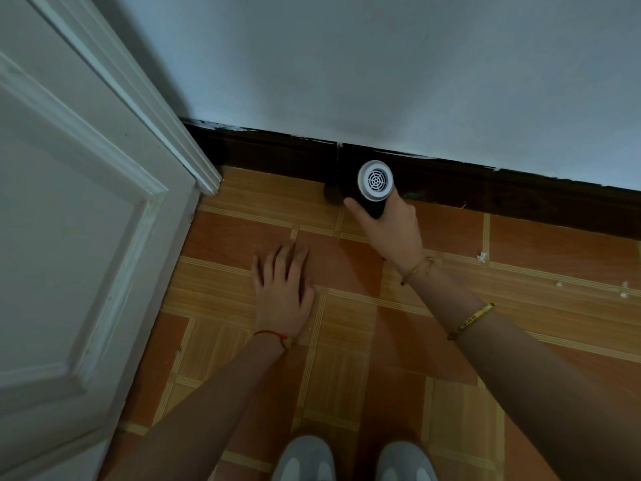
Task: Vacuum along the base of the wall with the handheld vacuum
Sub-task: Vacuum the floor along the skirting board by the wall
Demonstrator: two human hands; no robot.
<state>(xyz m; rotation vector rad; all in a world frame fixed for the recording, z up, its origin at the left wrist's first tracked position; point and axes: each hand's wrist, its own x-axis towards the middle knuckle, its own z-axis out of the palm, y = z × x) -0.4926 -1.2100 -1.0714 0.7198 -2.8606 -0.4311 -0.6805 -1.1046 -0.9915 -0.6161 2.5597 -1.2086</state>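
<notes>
A pale wall [381, 64] meets the tiled floor [242, 237] along a dark baseboard [520, 187], with a white door [69, 237] at the left. The person crouches, left hand [282, 289] flat on the floor, fingers spread and holding nothing. The right hand [392, 225] is wrapped around the handheld vacuum [373, 189] — its nose down against the baseboard, vented end up. White scraps [482, 256] lie to the right — most of the run looks undone.

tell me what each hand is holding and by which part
Right hand grips the black handheld vacuum around its body, below the white vented end. Left hand holds nothing.
</notes>
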